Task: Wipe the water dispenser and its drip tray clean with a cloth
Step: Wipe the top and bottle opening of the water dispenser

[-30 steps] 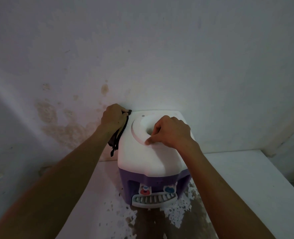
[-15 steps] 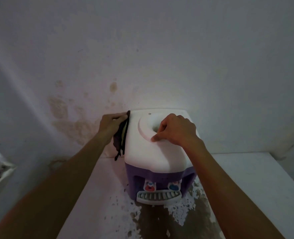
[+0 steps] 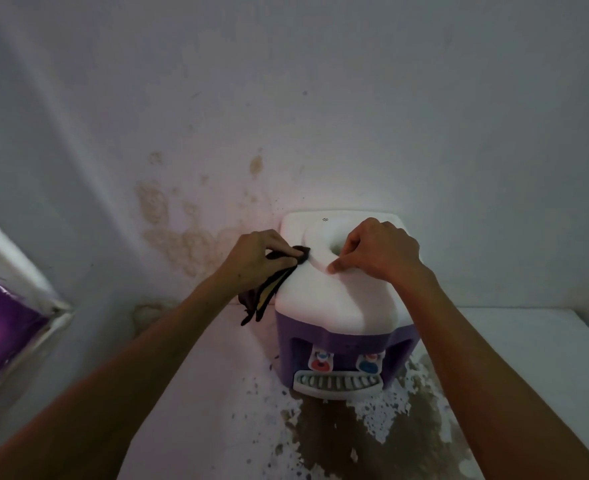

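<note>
I see the water dispenser [image 3: 338,306] standing on the white counter [image 3: 528,358], close to the stained wall [image 3: 182,220]. My left hand [image 3: 255,258] pinches the dark cloth [image 3: 269,289] with curled fingers and presses it on the left edge of the white top (the rest hangs down the side). My right hand [image 3: 379,251] holds the rim of the top opening, fingers bent into it, I think to steady the body. The drip tray [image 3: 336,384] below is not yet touched.

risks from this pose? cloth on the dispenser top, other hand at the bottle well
1. The cloth is bunched in the left hand, its tail hanging off the dispenser side: little contact, likely missed patches.
2. The right hand grips the well rim; that area may go unwiped.
3. The drip tray looks untouched and could be skipped.
</note>
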The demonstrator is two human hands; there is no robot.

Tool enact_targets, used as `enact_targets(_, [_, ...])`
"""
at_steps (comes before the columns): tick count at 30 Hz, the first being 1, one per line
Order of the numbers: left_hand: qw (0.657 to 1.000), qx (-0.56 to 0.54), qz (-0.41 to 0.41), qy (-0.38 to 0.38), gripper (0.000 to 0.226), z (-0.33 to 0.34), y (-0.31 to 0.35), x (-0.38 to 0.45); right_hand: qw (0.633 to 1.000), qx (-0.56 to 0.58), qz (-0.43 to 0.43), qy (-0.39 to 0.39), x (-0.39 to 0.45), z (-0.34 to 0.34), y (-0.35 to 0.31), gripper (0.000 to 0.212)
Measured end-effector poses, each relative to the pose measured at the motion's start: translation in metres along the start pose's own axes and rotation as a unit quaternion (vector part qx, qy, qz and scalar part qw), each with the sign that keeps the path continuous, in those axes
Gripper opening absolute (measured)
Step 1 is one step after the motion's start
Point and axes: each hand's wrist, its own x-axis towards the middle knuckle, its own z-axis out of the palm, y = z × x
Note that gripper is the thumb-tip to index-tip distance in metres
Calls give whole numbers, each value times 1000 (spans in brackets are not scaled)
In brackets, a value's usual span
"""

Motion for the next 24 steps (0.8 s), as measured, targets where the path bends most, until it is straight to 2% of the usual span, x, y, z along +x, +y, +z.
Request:
enact_targets(3, [999,44,14,-4,20,-1,7,2,1000,4,-8,6,-2,1,-1,39])
enact_targets(8, [994,67,-40,76,22,9,14,20,1000,13,-8,15,-6,5,-1,36])
enact_targets(11, [994,92,-32,53,21,11,16,13,999,19,-12,26,-10,8,2,35])
enact_targets(17, [994,96,44,21,22,19,34,-27,997,21,-53,59,-18,14,10,33])
enact_targets(24, [993,112,-4,48,22,40,60,-30,991,39,-128,6,-20,6,25,18])
